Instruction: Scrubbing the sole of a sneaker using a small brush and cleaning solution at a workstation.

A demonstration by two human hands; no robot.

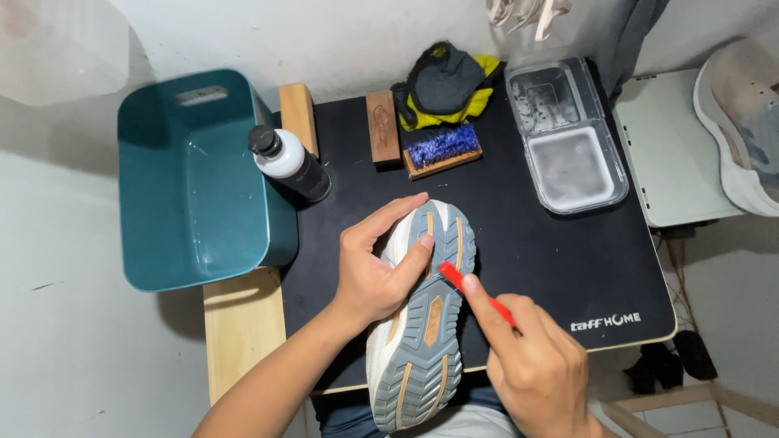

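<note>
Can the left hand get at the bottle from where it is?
Probably yes. The bottle stands up and left of the left hand with bare mat between them. But that hand now holds the shoe and would have to let go first.

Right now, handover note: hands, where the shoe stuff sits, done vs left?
Left hand: grips the shoe, sole up, over the black mat.
Right hand: holds a red brush, its tip on the sole's forefoot tread.
Nearby: bottle lying by the teal tub; blue-bristle brush, wooden brush and cloths at the mat's far edge; clear tray far right; second shoe off the mat, right.
Done: cannot tell how much sole is clean.
Left: probably the rest of the tread.
</note>
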